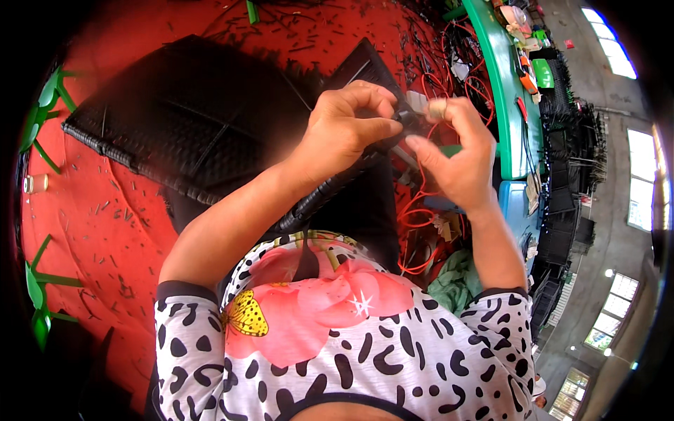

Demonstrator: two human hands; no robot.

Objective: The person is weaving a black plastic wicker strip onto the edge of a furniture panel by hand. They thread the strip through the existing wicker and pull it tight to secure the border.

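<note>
Above the red mat (98,210), both hands meet at the near corner of a black woven wicker panel (189,112). The left hand (344,130) is closed on the panel's corner edge, thumb and fingers pinched around a dark strand (404,116) there. The right hand (456,151) is just beside it, fingers curled and partly together, thumb and forefinger pinching a small pale piece (437,107); what that piece is cannot be told. The panel lies flat on the mat, its near edge reaching over the person's lap. Short dark offcuts (112,203) litter the mat. Orange cord (421,217) loops below the right hand. A green bench (509,105) runs along the right side.
</note>
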